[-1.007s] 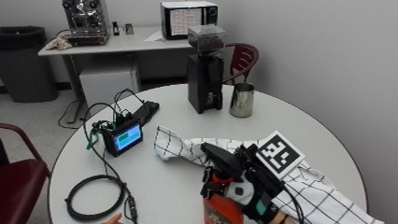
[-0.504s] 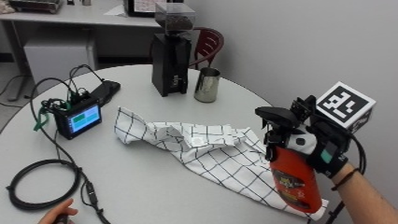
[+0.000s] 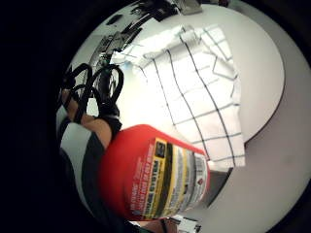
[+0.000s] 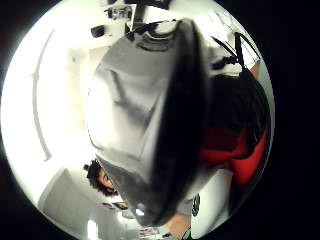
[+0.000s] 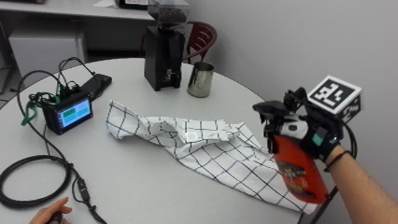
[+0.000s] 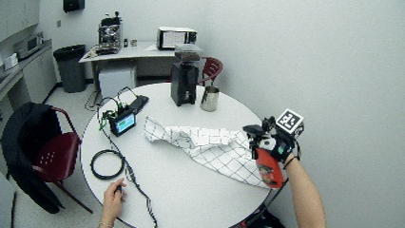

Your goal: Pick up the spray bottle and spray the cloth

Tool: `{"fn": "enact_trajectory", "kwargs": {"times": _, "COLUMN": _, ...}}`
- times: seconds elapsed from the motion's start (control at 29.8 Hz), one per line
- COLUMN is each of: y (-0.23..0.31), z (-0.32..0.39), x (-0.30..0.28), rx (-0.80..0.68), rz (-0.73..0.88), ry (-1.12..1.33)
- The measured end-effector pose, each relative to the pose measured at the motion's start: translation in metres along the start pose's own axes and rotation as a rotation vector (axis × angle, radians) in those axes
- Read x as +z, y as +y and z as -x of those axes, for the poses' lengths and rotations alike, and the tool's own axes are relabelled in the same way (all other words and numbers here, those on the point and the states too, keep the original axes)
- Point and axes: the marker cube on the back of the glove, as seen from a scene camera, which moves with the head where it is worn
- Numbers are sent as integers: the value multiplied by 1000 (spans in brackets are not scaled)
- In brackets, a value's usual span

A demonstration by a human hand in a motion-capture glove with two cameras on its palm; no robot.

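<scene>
Red spray bottle (image 5: 298,170) is up off the table (image 5: 149,186), gripped at the neck by the gloved right hand (image 5: 314,135), fingers curled round it. Nozzle points away from the hand toward the checked cloth (image 5: 205,147), which lies spread just ahead and below.
Wide view: same, bottle held over the cloth's near edge.
Little-finger cam: bottle body fills the foreground, cloth beyond it.
Thumb cam: mostly blocked, nothing to add.
Pick-up looks done. No mist visible; spraying looks still to do.
</scene>
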Motion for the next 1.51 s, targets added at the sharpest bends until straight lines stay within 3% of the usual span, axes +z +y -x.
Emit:
{"fn": "enact_trajectory", "kwargs": {"times": 0.13, "y": -8, "z": 25, "x": -6, "rx": -21, "rz": -40, "ry": 58}}
{"fn": "enact_trajectory", "kwargs": {"times": 0.37, "y": -4, "z": -29, "x": 26, "rx": 67, "rz": 5, "ry": -3}}
{"fn": "enact_trajectory", "kwargs": {"times": 0.71, "y": -9, "z": 43, "x": -15, "rx": -8, "rz": -78, "ry": 66}}
{"fn": "enact_trajectory", "kwargs": {"times": 0.97, "y": -14, "z": -2, "x": 22, "rx": 91, "rz": -10, "ry": 75}}
{"fn": "enact_trajectory", "kwargs": {"times": 1.24, "y": -9, "z": 64, "x": -17, "rx": 0, "rz": -108, "ry": 123}}
{"fn": "enact_trajectory", "kwargs": {"times": 1.51, "y": -20, "z": 3, "x": 34, "rx": 109, "rz": 12, "ry": 89}}
